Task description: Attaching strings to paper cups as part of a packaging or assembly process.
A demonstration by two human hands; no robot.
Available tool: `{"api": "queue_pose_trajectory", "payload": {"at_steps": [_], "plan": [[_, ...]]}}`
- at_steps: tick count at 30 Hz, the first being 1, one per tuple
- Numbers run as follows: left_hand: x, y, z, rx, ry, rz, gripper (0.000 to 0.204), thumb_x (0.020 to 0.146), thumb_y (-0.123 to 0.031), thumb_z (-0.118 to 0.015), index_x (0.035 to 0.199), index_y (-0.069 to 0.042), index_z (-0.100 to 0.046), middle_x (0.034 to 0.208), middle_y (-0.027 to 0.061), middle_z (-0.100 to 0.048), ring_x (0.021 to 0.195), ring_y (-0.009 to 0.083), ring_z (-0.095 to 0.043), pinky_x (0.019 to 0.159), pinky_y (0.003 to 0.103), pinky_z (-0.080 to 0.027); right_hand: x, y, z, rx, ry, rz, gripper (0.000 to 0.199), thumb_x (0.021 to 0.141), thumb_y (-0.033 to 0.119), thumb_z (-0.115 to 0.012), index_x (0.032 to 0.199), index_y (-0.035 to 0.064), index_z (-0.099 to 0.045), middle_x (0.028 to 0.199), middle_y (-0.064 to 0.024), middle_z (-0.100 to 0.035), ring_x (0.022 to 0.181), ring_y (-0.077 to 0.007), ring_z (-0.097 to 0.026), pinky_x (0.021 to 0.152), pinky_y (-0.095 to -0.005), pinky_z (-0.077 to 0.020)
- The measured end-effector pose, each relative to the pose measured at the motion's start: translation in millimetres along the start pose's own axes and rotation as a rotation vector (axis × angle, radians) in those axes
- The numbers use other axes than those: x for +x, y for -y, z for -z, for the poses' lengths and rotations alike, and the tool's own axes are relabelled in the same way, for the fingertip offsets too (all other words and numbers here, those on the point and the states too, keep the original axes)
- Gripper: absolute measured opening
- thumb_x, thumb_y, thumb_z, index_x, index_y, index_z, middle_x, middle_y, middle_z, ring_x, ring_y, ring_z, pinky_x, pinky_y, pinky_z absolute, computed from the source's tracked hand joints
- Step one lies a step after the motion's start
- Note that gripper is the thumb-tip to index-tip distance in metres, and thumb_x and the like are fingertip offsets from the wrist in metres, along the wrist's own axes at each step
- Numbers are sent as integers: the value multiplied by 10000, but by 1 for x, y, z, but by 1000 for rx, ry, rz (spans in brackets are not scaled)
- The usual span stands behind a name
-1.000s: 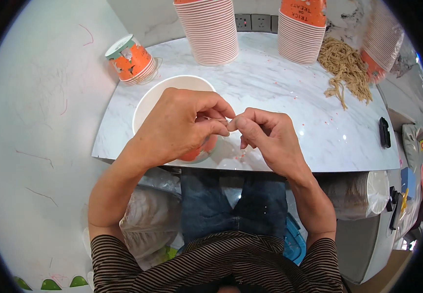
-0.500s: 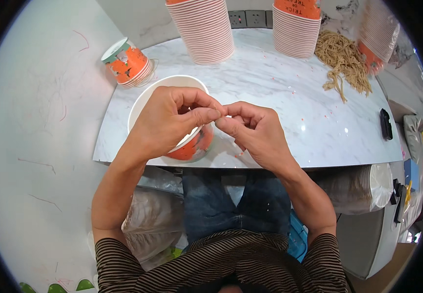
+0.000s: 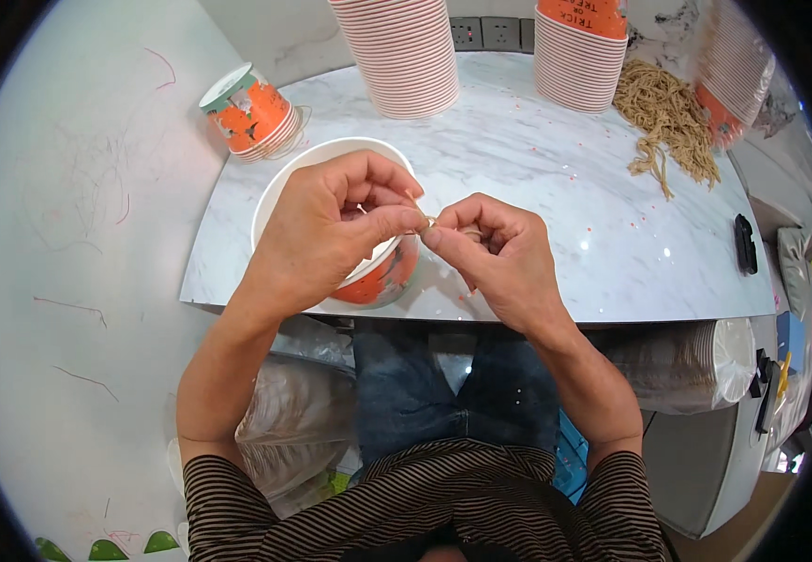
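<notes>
Over the right side of the rim of an orange paper bucket, my left hand pinches a thin piece of tan twine between thumb and forefinger. My right hand pinches the same twine from the other side, so the fingertips nearly meet. A small loop shows between them, and more twine seems to curl inside the right fingers. The bucket stands upright at the table's near edge, its white inside partly hidden behind my left hand and wrist.
A short stack of orange buckets with twine handles leans at the back left. Taller bucket stacks stand along the back. Loose tan twine is heaped at the back right, beside a wrapped stack. A black object lies near the right edge.
My fingertips have parted slightly, and a small loop of twine now shows between them. The view has shifted a little; the bucket stays in place.
</notes>
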State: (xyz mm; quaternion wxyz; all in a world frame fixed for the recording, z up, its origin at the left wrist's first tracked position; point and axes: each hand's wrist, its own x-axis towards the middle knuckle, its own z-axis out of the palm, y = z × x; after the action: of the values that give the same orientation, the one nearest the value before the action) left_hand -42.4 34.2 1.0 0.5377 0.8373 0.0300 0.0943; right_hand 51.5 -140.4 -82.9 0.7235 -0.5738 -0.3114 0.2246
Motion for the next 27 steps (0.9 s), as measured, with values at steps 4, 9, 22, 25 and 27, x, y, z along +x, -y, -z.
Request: {"api": "queue_pose_trajectory", "payload": {"at_steps": [4, 9, 22, 25, 27], "plan": [[-1, -3, -2, 2, -39, -13, 191, 925, -17, -751, 1062, 22, -625, 919, 55, -722, 833, 85, -694, 726, 220, -540, -1, 2, -3, -3, -24, 19, 195, 953, 170, -797, 967, -15, -740, 682, 103, -526, 604, 7, -399, 529, -213, -285], [-5, -6, -4, 34, -36, 1, 166, 939, -16, -757, 1046, 1, -631, 914, 30, -723, 833, 66, -676, 735, 205, -523, -4, 1, -4, -33, -66, 41, 197, 945, 171, -809, 981, -12, -745, 679, 106, -519, 611, 11, -403, 535, -209, -306], [-12, -1, -9, 809, -89, -420, 37, 946, 4, -699, 972, 20, -677, 895, 47, -727, 862, 98, -673, 764, 305, -540, -6, 4, 1, -113, 7, 140, 100, 964, 66, -729, 1017, -14, -701, 687, 116, -477, 619, 11, -376, 549, -204, -297], [-13, -16, -8, 362, 20, 2, 80, 993, -64, -677, 979, 12, -658, 903, 25, -695, 870, 83, -636, 786, 282, -522, -2, 4, 3, -130, -8, 149, 83, 957, 52, -741, 1009, 1, -702, 697, 125, -473, 625, 16, -367, 561, -196, -288], [-10, -18, 0, 265, 91, 63, 122, 1014, -107, -666, 993, 13, -656, 901, 15, -682, 866, 81, -620, 793, 274, -515, 0, 4, 2, -149, -13, 158, 87, 953, 47, -743, 1013, 2, -699, 695, 126, -467, 621, 15, -361, 560, -197, -288]]}}
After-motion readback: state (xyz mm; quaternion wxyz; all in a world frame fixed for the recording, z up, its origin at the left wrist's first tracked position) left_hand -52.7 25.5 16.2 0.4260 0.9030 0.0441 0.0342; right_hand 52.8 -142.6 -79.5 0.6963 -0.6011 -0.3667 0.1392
